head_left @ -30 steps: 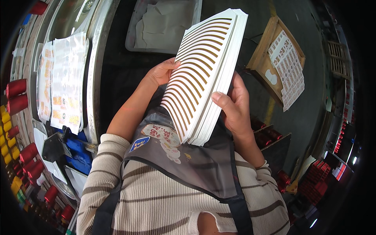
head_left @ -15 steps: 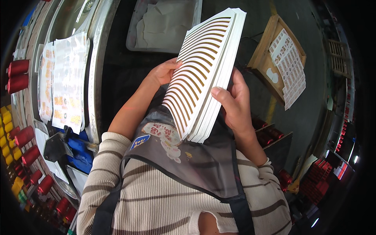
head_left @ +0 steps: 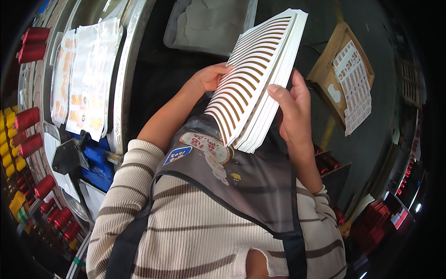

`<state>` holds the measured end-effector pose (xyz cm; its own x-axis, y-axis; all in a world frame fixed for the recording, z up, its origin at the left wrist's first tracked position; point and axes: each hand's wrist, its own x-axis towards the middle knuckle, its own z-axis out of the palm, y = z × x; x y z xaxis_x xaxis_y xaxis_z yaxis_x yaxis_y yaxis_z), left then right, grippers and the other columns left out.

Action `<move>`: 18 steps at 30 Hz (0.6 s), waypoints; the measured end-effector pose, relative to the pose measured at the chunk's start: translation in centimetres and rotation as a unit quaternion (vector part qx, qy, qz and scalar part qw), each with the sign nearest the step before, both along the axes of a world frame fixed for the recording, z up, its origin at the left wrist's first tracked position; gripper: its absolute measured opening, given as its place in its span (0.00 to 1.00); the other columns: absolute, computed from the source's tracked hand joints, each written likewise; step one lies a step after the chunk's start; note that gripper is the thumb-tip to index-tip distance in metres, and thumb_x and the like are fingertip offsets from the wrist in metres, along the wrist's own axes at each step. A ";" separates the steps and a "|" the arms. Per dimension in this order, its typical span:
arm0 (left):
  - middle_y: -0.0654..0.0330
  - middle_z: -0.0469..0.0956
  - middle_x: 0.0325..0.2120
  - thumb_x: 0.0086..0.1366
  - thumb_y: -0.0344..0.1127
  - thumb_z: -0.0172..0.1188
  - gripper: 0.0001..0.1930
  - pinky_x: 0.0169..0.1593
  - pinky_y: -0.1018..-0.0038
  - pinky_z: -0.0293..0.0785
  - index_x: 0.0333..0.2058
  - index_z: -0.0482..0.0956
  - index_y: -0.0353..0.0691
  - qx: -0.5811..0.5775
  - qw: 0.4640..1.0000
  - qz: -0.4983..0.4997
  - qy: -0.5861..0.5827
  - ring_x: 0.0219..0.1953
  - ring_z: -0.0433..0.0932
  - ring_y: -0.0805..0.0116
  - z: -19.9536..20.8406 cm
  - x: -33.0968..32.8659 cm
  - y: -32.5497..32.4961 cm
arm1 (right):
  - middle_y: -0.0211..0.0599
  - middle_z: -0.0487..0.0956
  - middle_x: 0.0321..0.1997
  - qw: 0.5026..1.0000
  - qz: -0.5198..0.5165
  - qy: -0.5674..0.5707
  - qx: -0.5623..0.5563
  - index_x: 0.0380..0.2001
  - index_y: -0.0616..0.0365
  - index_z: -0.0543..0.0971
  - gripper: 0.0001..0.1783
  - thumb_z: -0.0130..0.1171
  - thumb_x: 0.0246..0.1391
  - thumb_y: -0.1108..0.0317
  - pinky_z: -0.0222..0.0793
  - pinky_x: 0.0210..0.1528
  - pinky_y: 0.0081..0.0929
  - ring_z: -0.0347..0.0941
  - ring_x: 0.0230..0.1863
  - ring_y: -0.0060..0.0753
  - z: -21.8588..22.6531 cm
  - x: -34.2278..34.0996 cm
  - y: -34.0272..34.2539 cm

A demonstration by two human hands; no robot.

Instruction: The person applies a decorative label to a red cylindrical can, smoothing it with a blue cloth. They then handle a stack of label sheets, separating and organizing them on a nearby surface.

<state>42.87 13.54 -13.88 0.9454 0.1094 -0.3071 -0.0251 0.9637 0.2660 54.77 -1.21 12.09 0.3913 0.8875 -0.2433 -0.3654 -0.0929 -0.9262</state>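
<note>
A thick stack of white sheets (head_left: 253, 69), the top one printed with curved brown-gold stripes, is tilted up in front of my apron (head_left: 232, 195). My left hand (head_left: 211, 77) grips its left edge, thumb lying on the striped face. At the right edge my right hand (head_left: 293, 104) closes round the stack, its thumb pressed near the fanned sheet edges. Between the top sheets and those beneath, a narrow gap shows along the right side. The fingers behind the stack are partly hidden.
Printed sheets (head_left: 95, 79) lie on a machine bed at left, beside red thread spools (head_left: 27, 118) and yellow ones (head_left: 9, 139). A grey-white bin (head_left: 173, 35) holding pale sheets stands ahead. At right is a wooden tray (head_left: 320, 69) with a printed sticker sheet (head_left: 355, 88).
The stack and both hands have shifted slightly to the right in the picture, as have the surroundings. The gap beneath the top sheets looks a little wider. Both hands keep their hold.
</note>
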 end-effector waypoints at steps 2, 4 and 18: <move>0.49 0.77 0.50 0.64 0.35 0.59 0.25 0.56 0.63 0.75 0.58 0.68 0.32 -0.005 1.000 0.002 0.004 0.50 0.79 0.60 -0.2 -0.1 0.0 | 0.44 0.78 0.48 1.000 0.001 0.002 0.001 0.55 0.70 0.66 0.24 0.55 0.55 0.77 0.73 0.51 0.24 0.77 0.46 0.26 -0.3 0.1 0.0; 0.49 0.77 0.50 0.64 0.35 0.60 0.25 0.56 0.63 0.75 0.57 0.68 0.31 -0.007 1.000 0.005 0.014 0.50 0.79 0.60 -0.2 -0.1 -0.1 | 0.44 0.78 0.48 1.000 -0.001 0.007 0.005 0.55 0.70 0.67 0.24 0.55 0.55 0.77 0.73 0.51 0.24 0.77 0.46 0.26 -0.3 0.1 0.1; 0.50 0.79 0.48 0.62 0.33 0.62 0.23 0.55 0.63 0.76 0.55 0.71 0.33 -0.023 1.000 0.002 0.020 0.48 0.80 0.60 0.3 -0.3 -0.3 | 0.44 0.78 0.48 1.000 -0.004 0.009 -0.001 0.53 0.70 0.68 0.22 0.55 0.55 0.77 0.71 0.52 0.24 0.76 0.47 0.26 -0.6 0.2 0.3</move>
